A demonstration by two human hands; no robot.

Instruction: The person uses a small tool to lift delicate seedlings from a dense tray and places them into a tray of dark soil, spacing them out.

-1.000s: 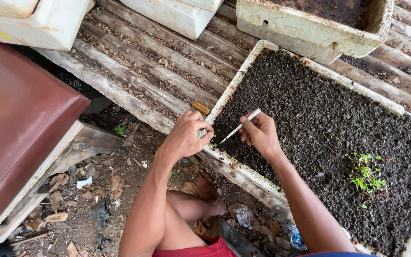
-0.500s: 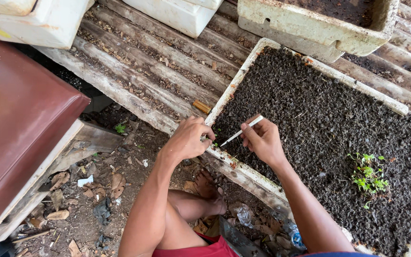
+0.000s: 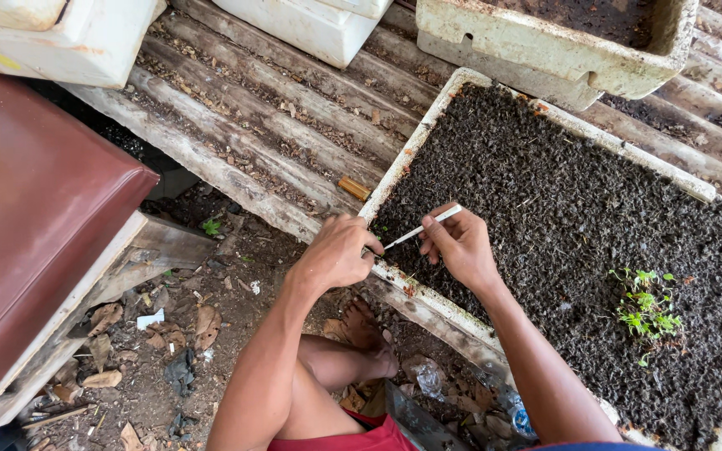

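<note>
My right hand pinches a thin white stick over the near corner of a long white foam box filled with dark soil. The stick's pointed end slants down toward my left hand, which is curled at the box's front rim with fingertips closed around something too small to make out. A small clump of green seedlings grows in the soil to the right, apart from both hands.
The box rests on weathered corrugated sheeting. Another soil-filled foam box and white foam containers stand behind. A dark red slab is at left. My bare foot stands on littered ground below.
Both hands have shifted slightly toward the box's front rim, and the stick's tip has come closer to my left hand's fingers.
</note>
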